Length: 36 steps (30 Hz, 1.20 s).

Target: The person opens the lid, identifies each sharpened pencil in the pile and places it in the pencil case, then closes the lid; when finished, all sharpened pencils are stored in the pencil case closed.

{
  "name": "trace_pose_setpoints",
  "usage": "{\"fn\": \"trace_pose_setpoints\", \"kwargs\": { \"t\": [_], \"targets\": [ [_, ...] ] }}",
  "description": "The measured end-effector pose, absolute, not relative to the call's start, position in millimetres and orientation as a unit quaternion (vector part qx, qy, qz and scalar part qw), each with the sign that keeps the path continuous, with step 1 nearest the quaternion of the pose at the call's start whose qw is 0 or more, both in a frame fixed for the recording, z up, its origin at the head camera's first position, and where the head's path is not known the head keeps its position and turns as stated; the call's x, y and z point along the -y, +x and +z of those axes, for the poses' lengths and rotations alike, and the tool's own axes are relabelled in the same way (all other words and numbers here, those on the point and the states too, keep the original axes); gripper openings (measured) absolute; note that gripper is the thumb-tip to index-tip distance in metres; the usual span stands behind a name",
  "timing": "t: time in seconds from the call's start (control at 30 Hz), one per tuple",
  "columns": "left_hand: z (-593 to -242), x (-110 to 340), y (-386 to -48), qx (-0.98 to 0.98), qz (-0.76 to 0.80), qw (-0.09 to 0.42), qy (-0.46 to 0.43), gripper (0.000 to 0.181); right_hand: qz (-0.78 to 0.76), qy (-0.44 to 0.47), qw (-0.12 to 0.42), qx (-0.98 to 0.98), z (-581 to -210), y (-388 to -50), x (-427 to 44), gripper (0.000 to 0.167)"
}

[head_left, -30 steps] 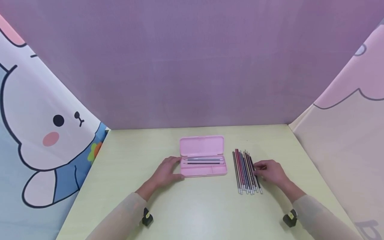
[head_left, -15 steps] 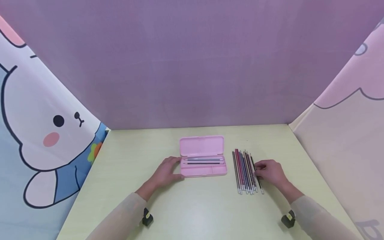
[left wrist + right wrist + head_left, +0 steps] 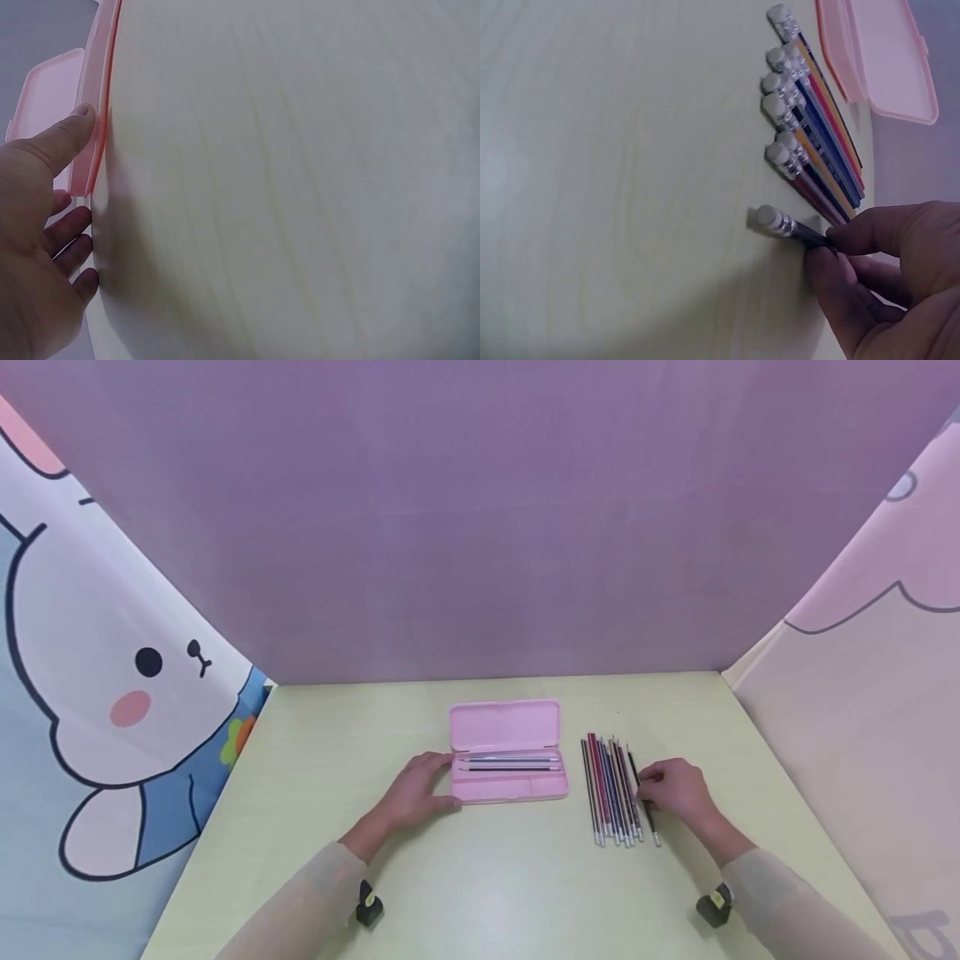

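A pink pencil case [image 3: 491,788] lies with its lid raised, and a few pencils [image 3: 510,763] rest in its rear compartment. My left hand [image 3: 413,792] holds the case's left end between thumb and fingers; in the left wrist view the thumb of that hand [image 3: 37,240] lies on the case's wall [image 3: 96,142]. To the right of the case is a row of pencils [image 3: 609,789]. My right hand [image 3: 678,789] pinches a dark pencil at the row's right side. The right wrist view shows this pencil [image 3: 804,232] between thumb and finger, its white eraser end towards the camera, apart from the others.
The pale table [image 3: 480,885] meets a purple panel [image 3: 495,527] at the back. Cartoon-printed cloths stand on the left [image 3: 112,693] and right [image 3: 862,693]. A small black device [image 3: 368,906] is at each wrist.
My right hand has shifted slightly, and the dark pencil it pinches has moved a little right, away from the row. The left hand and the case have stayed in place.
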State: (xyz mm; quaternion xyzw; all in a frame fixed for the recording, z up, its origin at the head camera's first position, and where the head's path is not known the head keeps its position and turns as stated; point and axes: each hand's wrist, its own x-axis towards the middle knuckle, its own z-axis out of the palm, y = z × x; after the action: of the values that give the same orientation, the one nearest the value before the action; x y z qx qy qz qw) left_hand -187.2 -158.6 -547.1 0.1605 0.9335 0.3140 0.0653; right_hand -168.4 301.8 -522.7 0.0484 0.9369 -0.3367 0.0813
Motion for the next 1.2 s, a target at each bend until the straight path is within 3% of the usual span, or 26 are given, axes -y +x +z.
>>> {"fn": "trace_pose_setpoints", "kwargs": {
  "t": [0.3,0.57,1.2],
  "targets": [
    [-547,159,-187,-0.935,0.308,0.068,0.161,0.087,-0.404,0.063,0.074,-0.910,-512,-172,-309,0.035],
    [-546,158,-187,-0.936,0.306,0.060,0.164,0.087,-0.476,0.017,0.059,-0.877,-494,-179,-306,0.038],
    [-548,158,-186,-0.935,0.308,0.074,0.161,0.086,-0.362,-0.155,0.056,-0.918,-453,-212,-245,0.020]
  ]
}}
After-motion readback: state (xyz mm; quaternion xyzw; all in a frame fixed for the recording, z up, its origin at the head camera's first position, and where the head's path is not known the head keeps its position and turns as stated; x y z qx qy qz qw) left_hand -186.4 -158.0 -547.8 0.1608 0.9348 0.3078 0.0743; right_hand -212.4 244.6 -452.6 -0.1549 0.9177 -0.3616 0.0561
